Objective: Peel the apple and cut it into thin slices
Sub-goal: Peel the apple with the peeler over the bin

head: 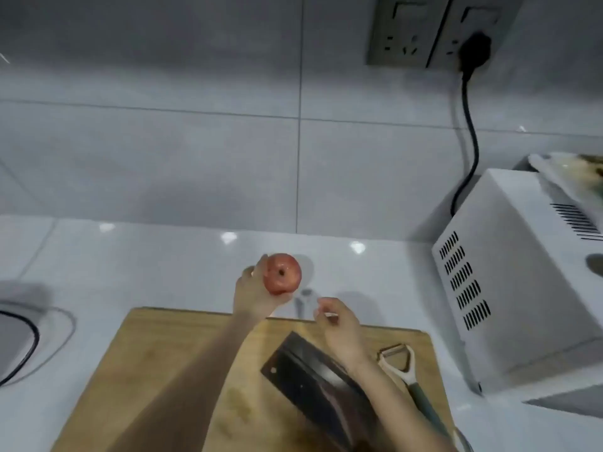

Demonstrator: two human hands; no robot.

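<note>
A red, unpeeled apple point(282, 273) is held up above the far edge of the wooden cutting board point(156, 370), with my left hand point(254, 293) gripping it from below and the left. My right hand point(339, 327) hovers just right of it, fingers loosely curled and holding nothing. A dark cleaver point(313, 376) lies flat on the board under my right forearm. A Y-shaped peeler point(399, 362) with a green handle lies on the board's right side.
A white microwave point(509, 288) stands at the right, its black cord running up to a wall socket point(473, 48). A sink rim point(19, 340) shows at the left edge. White counter point(146, 262) lies beyond the board, tiled wall behind.
</note>
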